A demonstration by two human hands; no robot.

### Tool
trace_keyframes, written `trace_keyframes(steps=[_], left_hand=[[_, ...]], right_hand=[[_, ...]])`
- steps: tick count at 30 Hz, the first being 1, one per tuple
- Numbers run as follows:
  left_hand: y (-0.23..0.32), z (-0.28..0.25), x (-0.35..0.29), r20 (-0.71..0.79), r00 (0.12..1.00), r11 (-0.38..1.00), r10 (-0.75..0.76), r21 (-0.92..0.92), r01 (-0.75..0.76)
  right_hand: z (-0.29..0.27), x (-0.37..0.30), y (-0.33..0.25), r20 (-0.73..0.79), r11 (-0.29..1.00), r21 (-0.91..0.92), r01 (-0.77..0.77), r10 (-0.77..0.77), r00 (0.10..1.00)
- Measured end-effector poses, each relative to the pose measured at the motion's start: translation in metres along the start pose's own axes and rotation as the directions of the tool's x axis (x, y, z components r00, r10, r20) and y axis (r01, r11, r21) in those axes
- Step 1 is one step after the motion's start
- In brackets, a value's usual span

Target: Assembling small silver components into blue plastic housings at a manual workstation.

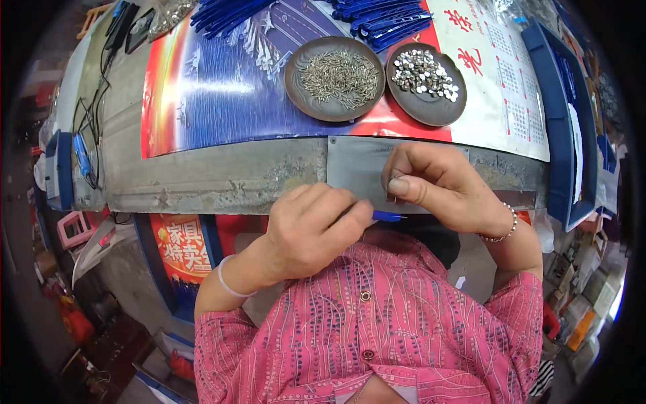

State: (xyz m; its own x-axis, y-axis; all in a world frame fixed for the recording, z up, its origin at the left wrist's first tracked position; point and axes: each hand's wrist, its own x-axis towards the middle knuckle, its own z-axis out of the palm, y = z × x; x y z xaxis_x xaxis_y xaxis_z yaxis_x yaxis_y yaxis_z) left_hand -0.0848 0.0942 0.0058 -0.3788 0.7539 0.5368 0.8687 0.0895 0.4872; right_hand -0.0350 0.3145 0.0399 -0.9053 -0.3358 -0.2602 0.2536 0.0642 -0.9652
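My left hand (316,229) is closed around a slim blue piece (385,216), whose thin metal tip points right. Most of that piece is hidden in my fingers. Just beside it, my right hand (434,185) is held in a pinch, thumb against forefinger. Whatever lies between those fingertips is too small to name. Both hands are at the table's near edge, in front of a metal plate (350,161). Beyond them stand a dark round dish (296,101) of small metal pins (340,77) and a second dark dish (437,116) of small shiny discs (424,74).
A glossy printed sheet (222,121) covers much of the table. Bundles of slim blue pieces (383,20) lie at the back. A blue crate (555,121) stands at the right edge. Black cables (101,101) and a blue-handled tool (81,153) are at the left.
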Motion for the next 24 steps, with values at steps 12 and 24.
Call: trace_keyframes(steps=[12,24], left_hand=[[0.005,-0.013,0.003,0.058,0.988,0.967,0.144,0.204,-0.153],[0.000,-0.013,0.000,0.076,0.987,0.965,0.144,0.208,-0.157]], right_hand=[[0.004,0.002,0.004,0.093,0.997,-0.076,0.010,-0.003,0.996],[0.004,0.007,0.007,0.123,0.928,-0.317,0.194,-0.162,0.979]])
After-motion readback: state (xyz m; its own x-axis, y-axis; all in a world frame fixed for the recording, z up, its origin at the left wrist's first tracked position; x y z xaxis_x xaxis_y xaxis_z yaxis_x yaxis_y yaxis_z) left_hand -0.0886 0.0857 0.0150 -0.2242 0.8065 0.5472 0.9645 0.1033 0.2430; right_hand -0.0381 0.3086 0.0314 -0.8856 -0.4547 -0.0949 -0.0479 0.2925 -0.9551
